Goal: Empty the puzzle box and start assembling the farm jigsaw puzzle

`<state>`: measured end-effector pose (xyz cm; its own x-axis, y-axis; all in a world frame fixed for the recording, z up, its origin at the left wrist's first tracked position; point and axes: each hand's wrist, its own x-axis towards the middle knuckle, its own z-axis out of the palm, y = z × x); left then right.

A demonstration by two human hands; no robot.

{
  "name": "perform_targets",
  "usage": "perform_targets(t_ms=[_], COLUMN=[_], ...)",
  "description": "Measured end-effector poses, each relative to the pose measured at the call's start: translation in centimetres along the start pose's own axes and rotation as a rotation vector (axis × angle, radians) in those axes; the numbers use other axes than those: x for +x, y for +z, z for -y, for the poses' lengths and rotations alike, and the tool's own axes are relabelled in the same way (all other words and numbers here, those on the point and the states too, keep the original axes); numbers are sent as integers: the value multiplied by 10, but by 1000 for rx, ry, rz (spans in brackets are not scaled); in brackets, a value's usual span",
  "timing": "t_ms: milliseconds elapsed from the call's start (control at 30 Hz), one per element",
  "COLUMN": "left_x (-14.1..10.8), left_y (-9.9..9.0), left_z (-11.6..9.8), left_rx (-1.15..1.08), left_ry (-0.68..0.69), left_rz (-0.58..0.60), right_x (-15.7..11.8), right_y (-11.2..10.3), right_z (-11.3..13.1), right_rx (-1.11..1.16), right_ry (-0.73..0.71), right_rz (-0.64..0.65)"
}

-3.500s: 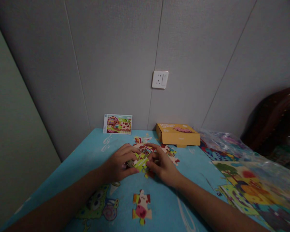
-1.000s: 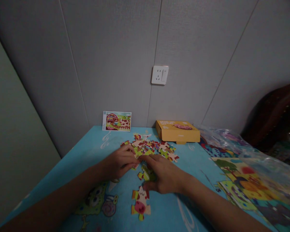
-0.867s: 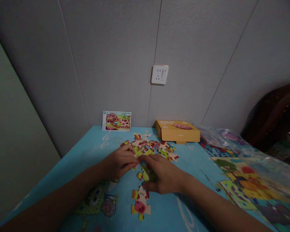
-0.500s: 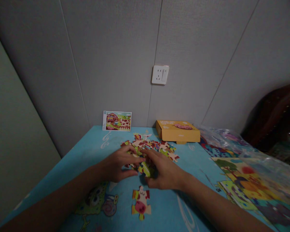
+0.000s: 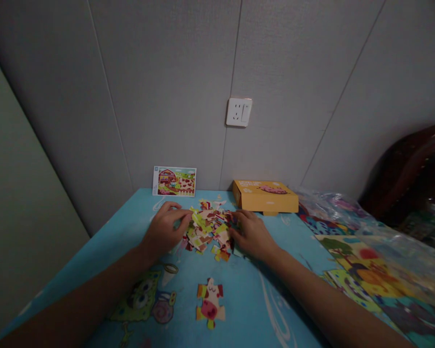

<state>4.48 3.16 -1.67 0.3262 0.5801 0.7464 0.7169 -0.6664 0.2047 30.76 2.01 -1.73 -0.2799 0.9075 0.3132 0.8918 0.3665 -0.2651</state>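
Observation:
A heap of jigsaw puzzle pieces (image 5: 206,229) in green, cream, brown and red lies loosely piled on the blue cloth. My left hand (image 5: 166,229) is at the heap's left edge, fingers bent and thumb apart, with nothing seen in its grasp. On the opposite edge my right hand (image 5: 253,234) touches the outer pieces, thumb spread from the fingers; some fingertips are hidden. Nearer to me, apart from the heap, lies a small joined section of puzzle (image 5: 210,304) showing a cow's face with a pink muzzle.
A picture card (image 5: 174,181) of a farm leans against the wall at the back. Right of it stands a yellow box (image 5: 266,195). Printed puzzle sheets (image 5: 369,268) and clear plastic wrap (image 5: 413,251) cover the right side. A socket (image 5: 239,112) is on the wall.
Both hands have moved apart, from over the middle of the heap to its two sides. The pieces are now gathered into a tighter pile. The cow section stays in place.

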Motion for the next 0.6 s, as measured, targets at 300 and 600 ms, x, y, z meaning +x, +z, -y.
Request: perform_targets(t_ms=[300, 600], left_x=[-5, -4], left_y=[8, -2], left_z=[11, -12], left_rx=[150, -184], left_ry=[-136, 144], left_rz=[151, 346], right_x=[6, 12], right_y=[3, 7], right_z=[-6, -14], right_rx=[-7, -15], right_ry=[38, 14], right_rz=[70, 42])
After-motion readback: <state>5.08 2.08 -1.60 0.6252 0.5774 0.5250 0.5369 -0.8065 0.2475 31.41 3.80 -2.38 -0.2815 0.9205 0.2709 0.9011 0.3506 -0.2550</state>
